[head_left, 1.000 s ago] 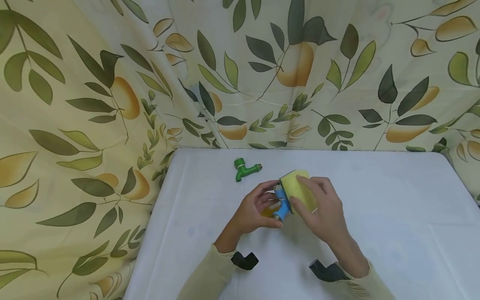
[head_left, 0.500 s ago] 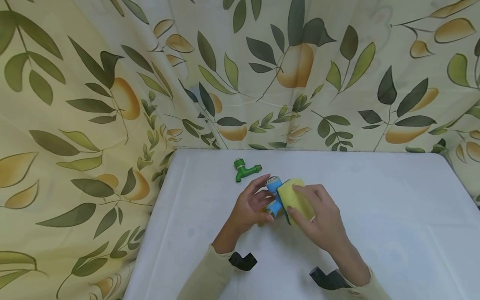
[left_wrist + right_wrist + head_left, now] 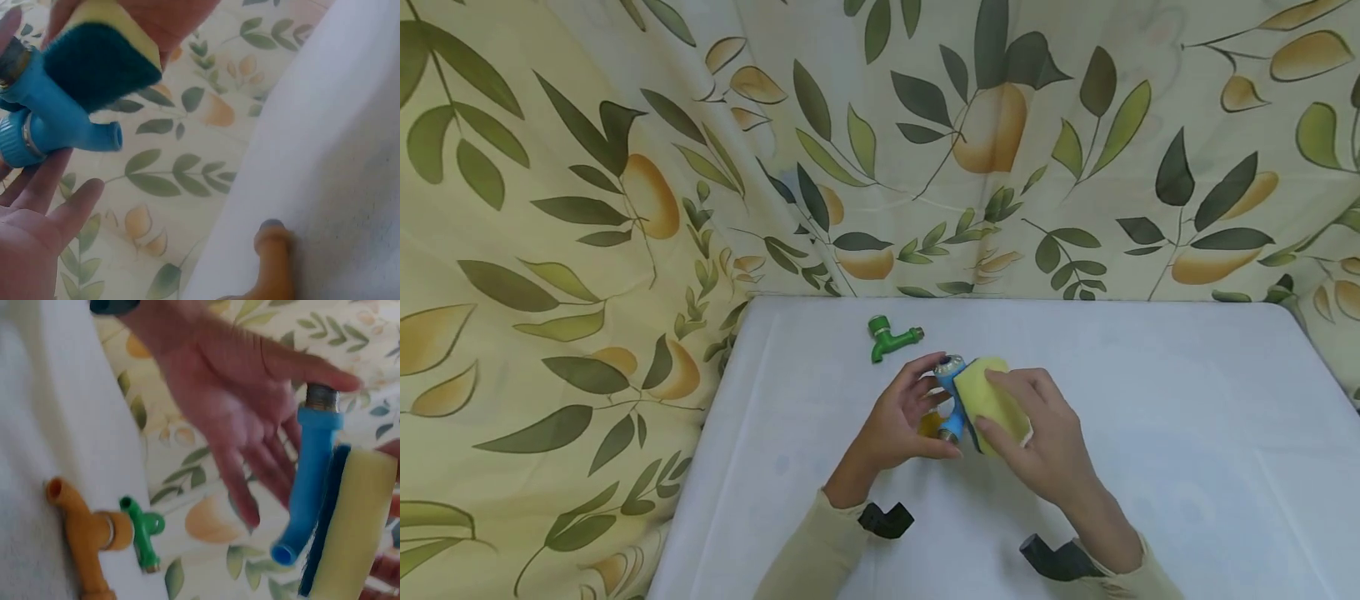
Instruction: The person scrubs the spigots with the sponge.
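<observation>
A blue plastic tap (image 3: 951, 427) is held up above the table by my left hand (image 3: 891, 421), the thumb on its threaded metal end (image 3: 322, 398) and the fingers toward its other end. My right hand (image 3: 1051, 437) grips a yellow sponge (image 3: 992, 404) between thumb and fingers. The sponge's dark green scouring side (image 3: 100, 65) lies against the blue tap. In the left wrist view the tap's spout (image 3: 106, 135) points to the right. An orange tap (image 3: 87, 537) rests on the table, mostly hidden behind the left hand in the head view.
A green tap (image 3: 891, 340) lies on the white table (image 3: 1187, 400) beyond the left hand. Patterned fabric with leaves and fruit (image 3: 865, 150) hangs behind the table and along its left side. Black wrist mounts (image 3: 887, 521) sit on both sleeves.
The sponge has come down and slightly toward me along the blue tap, and the right hand with it. In the left hand the tap has shifted left and turned, its capped end now showing.
</observation>
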`<action>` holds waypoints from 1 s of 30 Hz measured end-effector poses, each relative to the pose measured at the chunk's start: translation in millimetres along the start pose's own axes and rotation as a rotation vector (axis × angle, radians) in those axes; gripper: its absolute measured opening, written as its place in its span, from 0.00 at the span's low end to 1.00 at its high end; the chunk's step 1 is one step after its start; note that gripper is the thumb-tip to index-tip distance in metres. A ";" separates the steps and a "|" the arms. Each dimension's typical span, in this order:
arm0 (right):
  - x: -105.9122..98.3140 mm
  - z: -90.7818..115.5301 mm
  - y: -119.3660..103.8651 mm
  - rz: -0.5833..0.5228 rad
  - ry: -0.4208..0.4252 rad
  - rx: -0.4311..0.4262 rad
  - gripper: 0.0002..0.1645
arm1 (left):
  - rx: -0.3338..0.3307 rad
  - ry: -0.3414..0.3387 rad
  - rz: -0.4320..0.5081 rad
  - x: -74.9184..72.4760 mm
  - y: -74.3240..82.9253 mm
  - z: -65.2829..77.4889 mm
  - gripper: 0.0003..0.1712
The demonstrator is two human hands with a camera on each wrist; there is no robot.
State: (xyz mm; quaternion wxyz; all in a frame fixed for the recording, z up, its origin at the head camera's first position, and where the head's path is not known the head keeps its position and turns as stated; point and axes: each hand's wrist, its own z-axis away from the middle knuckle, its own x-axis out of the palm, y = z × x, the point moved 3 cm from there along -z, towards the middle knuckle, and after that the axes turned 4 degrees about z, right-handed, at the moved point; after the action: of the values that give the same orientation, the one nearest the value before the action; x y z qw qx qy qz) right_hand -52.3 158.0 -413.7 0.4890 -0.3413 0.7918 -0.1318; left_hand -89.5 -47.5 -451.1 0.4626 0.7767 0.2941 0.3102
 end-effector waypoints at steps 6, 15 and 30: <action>-3.9 -5.3 -0.4 -0.011 0.037 -0.015 0.35 | -0.059 -0.013 -0.193 3.8 2.0 -1.0 0.65; -6.8 -14.1 -1.2 0.028 0.023 -0.011 0.34 | -0.069 0.045 -0.596 5.9 5.8 -2.8 0.59; -8.4 -21.6 -0.6 0.065 0.021 -0.013 0.32 | 0.073 -0.043 -0.962 12.2 10.2 1.0 0.60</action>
State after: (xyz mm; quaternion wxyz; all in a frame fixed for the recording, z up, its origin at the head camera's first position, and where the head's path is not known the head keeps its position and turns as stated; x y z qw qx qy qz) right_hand -68.3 160.4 -397.1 0.4824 -0.3172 0.8084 -0.1144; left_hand -79.2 -43.1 -439.7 0.5319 0.5745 0.6212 0.0345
